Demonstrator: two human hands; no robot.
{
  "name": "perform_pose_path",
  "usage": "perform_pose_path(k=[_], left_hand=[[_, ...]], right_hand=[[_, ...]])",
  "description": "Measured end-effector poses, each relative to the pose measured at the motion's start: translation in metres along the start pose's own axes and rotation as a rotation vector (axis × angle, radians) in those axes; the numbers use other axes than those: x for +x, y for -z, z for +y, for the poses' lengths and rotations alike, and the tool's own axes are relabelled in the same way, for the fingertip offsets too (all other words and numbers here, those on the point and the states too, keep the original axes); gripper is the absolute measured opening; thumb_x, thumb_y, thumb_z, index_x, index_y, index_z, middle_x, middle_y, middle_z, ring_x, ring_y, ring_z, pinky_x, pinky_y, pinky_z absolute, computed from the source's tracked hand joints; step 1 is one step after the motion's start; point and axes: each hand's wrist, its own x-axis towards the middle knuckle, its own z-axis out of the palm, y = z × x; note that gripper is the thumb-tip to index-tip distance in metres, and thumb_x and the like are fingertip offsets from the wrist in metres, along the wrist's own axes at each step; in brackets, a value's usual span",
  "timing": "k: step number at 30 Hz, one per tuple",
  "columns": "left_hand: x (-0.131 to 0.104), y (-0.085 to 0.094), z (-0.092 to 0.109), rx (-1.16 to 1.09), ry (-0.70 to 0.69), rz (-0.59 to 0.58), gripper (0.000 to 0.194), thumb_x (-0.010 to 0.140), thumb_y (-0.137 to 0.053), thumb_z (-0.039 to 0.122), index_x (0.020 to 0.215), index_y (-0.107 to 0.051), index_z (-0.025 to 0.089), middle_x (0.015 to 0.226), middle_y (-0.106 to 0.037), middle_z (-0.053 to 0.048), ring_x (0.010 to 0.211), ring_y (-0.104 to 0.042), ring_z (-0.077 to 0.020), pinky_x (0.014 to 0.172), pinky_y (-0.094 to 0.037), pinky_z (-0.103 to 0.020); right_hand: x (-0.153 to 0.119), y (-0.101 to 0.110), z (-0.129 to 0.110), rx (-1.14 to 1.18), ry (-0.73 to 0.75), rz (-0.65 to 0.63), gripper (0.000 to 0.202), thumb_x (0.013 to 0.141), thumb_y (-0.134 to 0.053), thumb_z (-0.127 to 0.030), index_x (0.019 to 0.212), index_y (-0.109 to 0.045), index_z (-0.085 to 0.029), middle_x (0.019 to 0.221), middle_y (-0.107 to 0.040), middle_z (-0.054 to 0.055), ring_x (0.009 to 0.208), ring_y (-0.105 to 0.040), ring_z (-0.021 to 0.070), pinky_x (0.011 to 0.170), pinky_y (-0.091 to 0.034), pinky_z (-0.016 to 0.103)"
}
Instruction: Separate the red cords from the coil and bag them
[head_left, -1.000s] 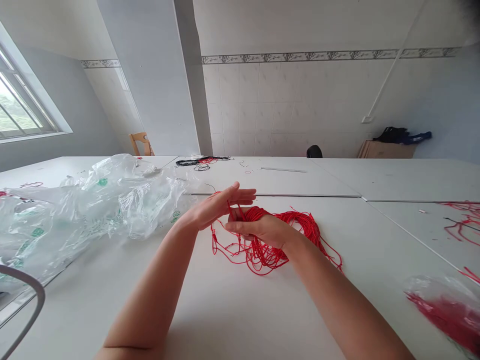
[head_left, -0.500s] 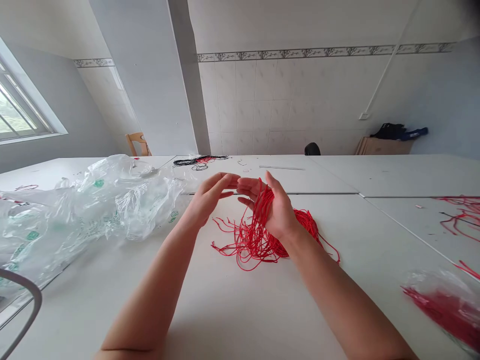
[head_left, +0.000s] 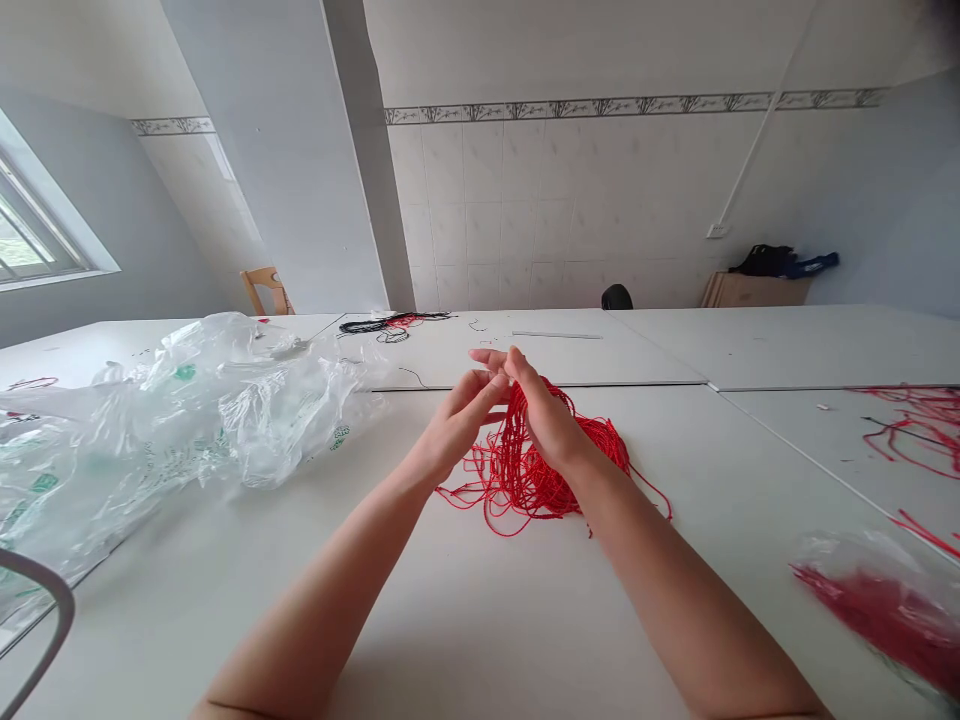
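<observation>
Red cord (head_left: 516, 440) hangs in a thick bundle of strands at the person's right hand (head_left: 547, 415), its upper end tucked between the thumb and the outstretched fingers. Those fingers point toward the person's left, straight rather than curled, with the thumb upright beside them; how firmly they hold the strands cannot be told. The left hand (head_left: 459, 418) meets the bundle from the other side, thumb and fingers bent inward, tips at the top of the strands, though whether they pinch any is hidden. Below the fingers, the strands run down into a tangled red pile (head_left: 559, 488) on a white table (head_left: 450, 610), loose ends trailing to both sides.

Clear plastic bags (head_left: 262, 425) with green print lie crumpled at left, well apart from the hands, near a curved grey tube (head_left: 66, 600). Black cords (head_left: 366, 327), mixed with some red, and a thin strip (head_left: 556, 335) rest on the far side. At right are loose red strands (head_left: 916, 428) and a clear bag of red material (head_left: 885, 605). Beyond the table stand a wooden chair (head_left: 253, 287) and a cardboard box (head_left: 757, 290) topped with dark cloth (head_left: 765, 260).
</observation>
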Motion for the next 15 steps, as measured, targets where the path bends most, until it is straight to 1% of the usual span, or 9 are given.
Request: perform_pose_path(k=[2, 4, 7, 9, 11, 15], left_hand=[[0.001, 0.001, 0.0, -0.025, 0.03, -0.047, 0.041, 0.101, -0.061, 0.058, 0.114, -0.067, 0.019, 0.126, -0.071, -0.012, 0.126, -0.063, -0.0321, 0.106, -0.048, -0.047], [0.002, 0.003, -0.002, -0.064, 0.014, -0.096, 0.04, 0.101, -0.063, 0.056, 0.115, -0.07, 0.019, 0.125, -0.072, -0.012, 0.125, -0.064, -0.0315, 0.107, -0.048, -0.046], [0.003, 0.006, -0.006, -0.142, -0.027, -0.152, 0.035, 0.098, -0.069, 0.051, 0.112, -0.072, 0.02, 0.129, -0.071, -0.011, 0.126, -0.064, -0.0307, 0.107, -0.05, -0.044], [0.004, 0.006, -0.009, -0.174, -0.035, -0.155, 0.033, 0.097, -0.071, 0.049, 0.111, -0.072, 0.02, 0.13, -0.071, -0.01, 0.126, -0.064, -0.0308, 0.105, -0.051, -0.043], [0.004, 0.006, -0.01, -0.187, -0.025, -0.145, 0.035, 0.096, -0.072, 0.051, 0.111, -0.071, 0.02, 0.128, -0.072, -0.011, 0.124, -0.066, -0.0307, 0.103, -0.053, -0.043], [0.005, 0.007, -0.011, -0.186, -0.018, -0.117, 0.037, 0.092, -0.077, 0.053, 0.103, -0.071, 0.019, 0.115, -0.076, -0.01, 0.115, -0.07, -0.0299, 0.102, -0.053, -0.044]], right_hand=[[-0.002, 0.002, -0.004, -0.026, -0.031, -0.029, 0.06, 0.099, -0.047, -0.076, 0.143, -0.065, -0.039, 0.157, -0.055, 0.002, 0.15, -0.044, 0.0269, 0.125, -0.034, 0.051], [-0.005, 0.004, -0.009, -0.079, -0.031, -0.065, 0.055, 0.099, -0.054, -0.069, 0.145, -0.063, -0.04, 0.159, -0.052, 0.002, 0.152, -0.042, 0.0265, 0.126, -0.034, 0.051], [-0.008, 0.006, -0.013, -0.171, -0.013, -0.093, 0.051, 0.097, -0.066, -0.057, 0.146, -0.061, -0.041, 0.161, -0.051, 0.002, 0.153, -0.041, 0.0272, 0.126, -0.034, 0.052], [-0.009, 0.007, -0.015, -0.201, 0.002, -0.092, 0.049, 0.098, -0.066, -0.054, 0.146, -0.061, -0.042, 0.159, -0.052, 0.002, 0.154, -0.04, 0.0274, 0.126, -0.034, 0.053], [-0.01, 0.007, -0.015, -0.222, 0.018, -0.096, 0.047, 0.1, -0.064, -0.054, 0.145, -0.062, -0.043, 0.158, -0.053, 0.002, 0.154, -0.039, 0.0271, 0.126, -0.034, 0.053], [-0.012, 0.007, -0.018, -0.25, 0.042, -0.124, 0.046, 0.1, -0.063, -0.056, 0.145, -0.063, -0.044, 0.164, -0.048, 0.0, 0.155, -0.038, 0.0271, 0.127, -0.033, 0.054]])
